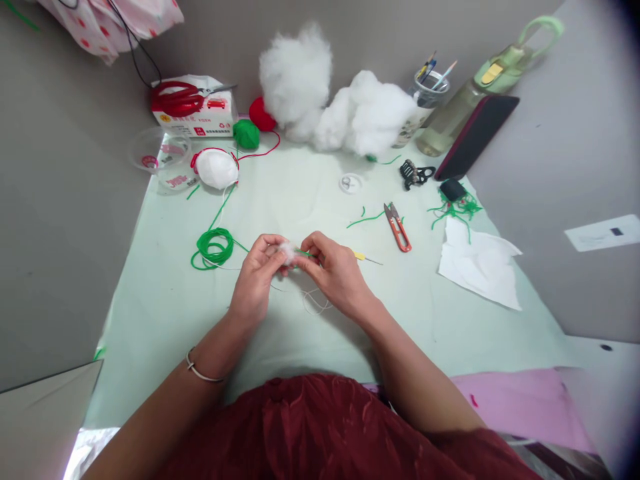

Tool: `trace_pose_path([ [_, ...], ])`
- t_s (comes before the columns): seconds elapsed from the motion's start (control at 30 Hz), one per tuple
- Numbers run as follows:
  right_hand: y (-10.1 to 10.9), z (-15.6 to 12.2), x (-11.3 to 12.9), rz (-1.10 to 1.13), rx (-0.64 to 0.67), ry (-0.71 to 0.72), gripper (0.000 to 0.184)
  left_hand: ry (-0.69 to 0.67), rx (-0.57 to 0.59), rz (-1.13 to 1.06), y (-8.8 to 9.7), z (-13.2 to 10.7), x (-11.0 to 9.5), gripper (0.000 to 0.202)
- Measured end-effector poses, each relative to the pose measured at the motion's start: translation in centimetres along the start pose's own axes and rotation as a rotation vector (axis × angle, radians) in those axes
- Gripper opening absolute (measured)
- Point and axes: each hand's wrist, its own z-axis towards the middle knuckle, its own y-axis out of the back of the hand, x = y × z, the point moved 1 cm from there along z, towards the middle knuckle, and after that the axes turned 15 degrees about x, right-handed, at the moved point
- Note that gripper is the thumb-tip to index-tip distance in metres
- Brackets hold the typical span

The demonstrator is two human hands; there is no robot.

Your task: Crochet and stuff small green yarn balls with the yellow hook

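Over the middle of the table, my left hand (260, 270) pinches a small tuft of white stuffing (287, 252) between thumb and fingers. My right hand (333, 267) is closed right beside it, its thumb and fingertips gripping a short length of green yarn (305, 253) that runs up to the tuft. A loose coil of green yarn (215, 248) lies left of my left hand, and a strand leads from it toward that hand. Thin white thread (315, 303) loops on the table under my hands. A yellow-handled crochet hook (361, 256) lies just past my right hand.
Orange thread snips (398, 228), a black hair claw (416, 175) and torn white paper (480, 263) lie to the right. Fluffy stuffing (367, 113), yarn balls (247, 135), red scissors (183, 98) on a box, a bottle (450, 120) and a phone (477, 137) line the back.
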Motion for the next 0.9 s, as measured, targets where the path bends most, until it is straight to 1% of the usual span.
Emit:
trace_pose_path([
  [0.1,-0.1,0.1,0.1,0.135,-0.005,-0.029,0.026,0.024,0.011,-0.017,-0.1,-0.1,-0.1,0.022],
  [0.23,-0.1,0.3,0.3,0.332,0.041,-0.072,0.038,0.037,0.023,-0.030,-0.3,-0.3,-0.2,0.020],
  [0.3,0.0,0.4,0.4,0.412,0.066,-0.089,0.039,0.046,0.034,-0.040,-0.5,-0.3,0.0,0.016],
  [0.37,0.1,0.4,0.6,0.447,0.078,-0.107,0.036,0.053,0.043,-0.051,-0.6,-0.4,0.1,0.013],
  [0.5,-0.2,0.3,0.7,0.403,0.055,-0.112,0.026,0.025,0.060,-0.051,-0.8,-0.5,0.4,0.011],
  [0.6,-0.3,0.1,0.6,0.304,0.003,-0.107,0.025,-0.002,0.075,-0.016,-0.9,-0.5,0.6,0.017],
  [0.67,-0.2,-0.1,0.7,0.215,-0.008,-0.085,0.025,-0.016,0.082,0.011,-0.7,-0.4,0.7,0.021],
  [0.8,0.0,-0.7,1.5,0.070,0.077,0.031,0.014,-0.064,0.062,0.060,-0.3,-0.3,0.9,0.027],
  [0.9,-0.1,-1.2,2.2,0.089,0.117,0.043,0.015,-0.121,0.018,0.110,-0.1,-0.3,0.9,0.026],
])
